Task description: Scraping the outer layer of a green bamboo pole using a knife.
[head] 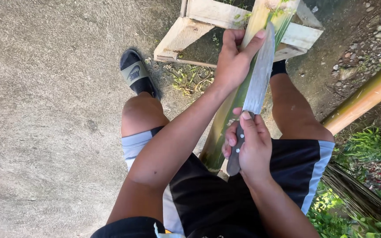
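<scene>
I see L hand [233,59] fingers wrapped on bamboo pole [225,117], thumb laid along knife [257,79] blade spine. R hand [251,147] fist clamped on knife handle, thumb up top. Pole slants btwn knees, top end on wooden frame [199,20].

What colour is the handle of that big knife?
Dark grey-brown with pale rivets, seen from the head camera: knife handle, gripped by the right hand.

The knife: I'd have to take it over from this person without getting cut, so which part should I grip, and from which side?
Grip the knife by its dark riveted handle, where the right hand now holds it, coming from the person's lap side. The long blade points away, lying along the green bamboo stalk beside the left hand, so the far end is probably unsafe.
</scene>
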